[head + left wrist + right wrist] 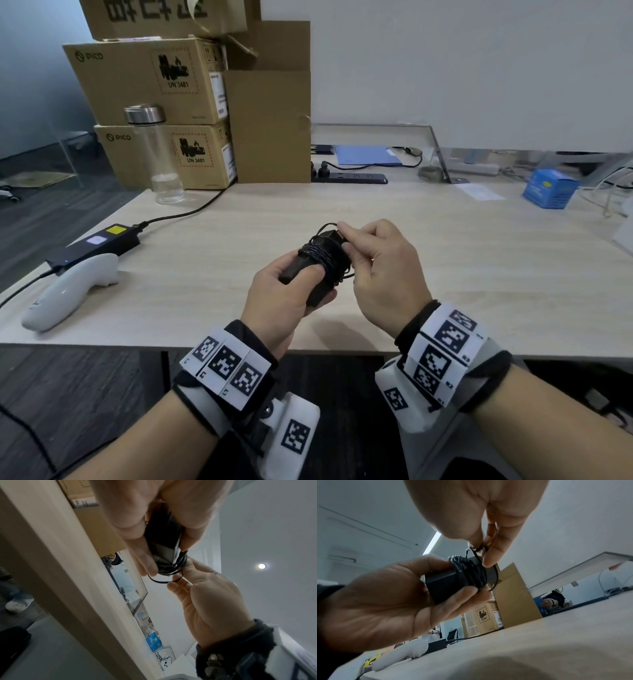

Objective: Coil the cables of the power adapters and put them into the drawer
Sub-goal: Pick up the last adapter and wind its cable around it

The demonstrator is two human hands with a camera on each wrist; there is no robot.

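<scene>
A black power adapter [310, 270] is held above the desk's middle, with its thin black cable [322, 255] wound several turns around its body. My left hand [274, 294] grips the adapter [443, 586] from below, thumb on top. My right hand [380, 267] pinches the cable's free end [476, 549] between thumb and forefinger just above the coil [469, 573]. In the left wrist view a loose loop of cable [161, 580] hangs from the coil to the right hand's fingers [173, 586]. A second adapter [92, 246], black with a yellow label, lies at the desk's left, still cabled. No drawer is in view.
A white controller [65, 294] lies beside the second adapter. A glass bottle [157, 154] and stacked cardboard boxes [171, 113] stand at the back left. A black power strip [352, 178], a blue folder [366, 156] and a blue box [549, 188] sit along the back.
</scene>
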